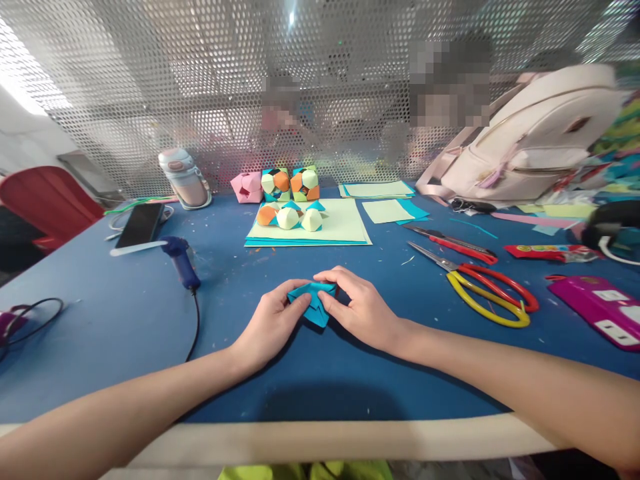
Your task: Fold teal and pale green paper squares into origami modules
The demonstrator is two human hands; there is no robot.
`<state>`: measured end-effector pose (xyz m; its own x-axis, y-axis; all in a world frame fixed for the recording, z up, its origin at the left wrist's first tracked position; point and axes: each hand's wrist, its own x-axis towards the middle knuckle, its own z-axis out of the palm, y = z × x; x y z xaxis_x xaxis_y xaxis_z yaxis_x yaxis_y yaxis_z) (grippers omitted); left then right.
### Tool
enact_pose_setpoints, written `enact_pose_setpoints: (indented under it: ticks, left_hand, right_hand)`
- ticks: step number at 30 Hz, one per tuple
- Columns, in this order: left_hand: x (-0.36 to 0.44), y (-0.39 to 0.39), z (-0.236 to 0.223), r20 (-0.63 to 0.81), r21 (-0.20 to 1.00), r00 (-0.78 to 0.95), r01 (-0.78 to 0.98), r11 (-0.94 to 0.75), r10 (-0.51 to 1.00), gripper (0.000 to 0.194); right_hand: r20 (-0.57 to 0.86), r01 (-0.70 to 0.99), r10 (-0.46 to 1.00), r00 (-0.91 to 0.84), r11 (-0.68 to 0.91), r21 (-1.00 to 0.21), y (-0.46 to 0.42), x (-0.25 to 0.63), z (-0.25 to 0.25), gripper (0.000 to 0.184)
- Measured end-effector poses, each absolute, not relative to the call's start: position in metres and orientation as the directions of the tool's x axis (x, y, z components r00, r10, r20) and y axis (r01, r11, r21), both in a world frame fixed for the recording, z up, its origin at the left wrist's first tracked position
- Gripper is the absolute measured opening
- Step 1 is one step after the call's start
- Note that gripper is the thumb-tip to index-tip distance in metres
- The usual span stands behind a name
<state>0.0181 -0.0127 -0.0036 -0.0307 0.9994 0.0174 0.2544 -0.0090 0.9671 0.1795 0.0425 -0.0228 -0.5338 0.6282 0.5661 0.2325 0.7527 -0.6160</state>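
Observation:
A small folded piece of turquoise paper point(314, 300) lies on the blue table point(125, 333) in front of me. My left hand point(273, 323) pinches its left side with thumb and fingers closed on it. My right hand point(360, 308) grips its right side, fingers curled over the top edge. Both hands rest low on the table surface, meeting at the paper.
Folded paper balls and cubes point(290, 200) sit on pale green sheets point(345, 223) behind. Scissors point(480, 287) and a red cutter point(455, 243) lie to the right, with a magenta case point(597, 308). A glue gun point(180, 257), phone point(141, 223) and bottle point(184, 177) stand left. A backpack point(540, 140) leans against the mesh screen.

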Motion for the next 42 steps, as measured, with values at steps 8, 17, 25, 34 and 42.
enact_pose_setpoints:
  ticks: [8, 17, 25, 34, 42]
  left_hand:
    - [0.0171, -0.0124, -0.0033, 0.100, 0.911, -0.021, 0.405, -0.083, 0.995, 0.025]
    - [0.0188, -0.0123, -0.0016, 0.118, 0.908, -0.049, 0.409, -0.088, 0.992, 0.018]
    - [0.0185, -0.0106, -0.0048, 0.085, 0.913, -0.028, 0.402, -0.066, 0.996, 0.014]
    - [0.0198, -0.0121, -0.0061, 0.119, 0.899, -0.038, 0.428, -0.092, 0.992, 0.014]
    - [0.0189, -0.0145, -0.0055, 0.194, 0.830, -0.009, 0.534, -0.159, 0.981, 0.017]
  right_hand:
    - [0.553, 0.225, 0.645, -0.527, 0.734, -0.641, 0.0420, 0.1773, -0.0230, 0.017]
    - [0.540, 0.230, 0.642, -0.544, 0.733, -0.640, 0.0410, 0.1771, -0.0231, 0.018]
    - [0.536, 0.225, 0.636, -0.555, 0.735, -0.640, 0.0414, 0.1763, -0.0254, 0.020]
    - [0.597, 0.186, 0.570, -0.565, 0.793, -0.581, 0.0409, 0.1773, -0.0278, 0.018]
    - [0.585, 0.216, 0.596, -0.550, 0.778, -0.590, 0.0402, 0.1768, -0.0272, 0.022]
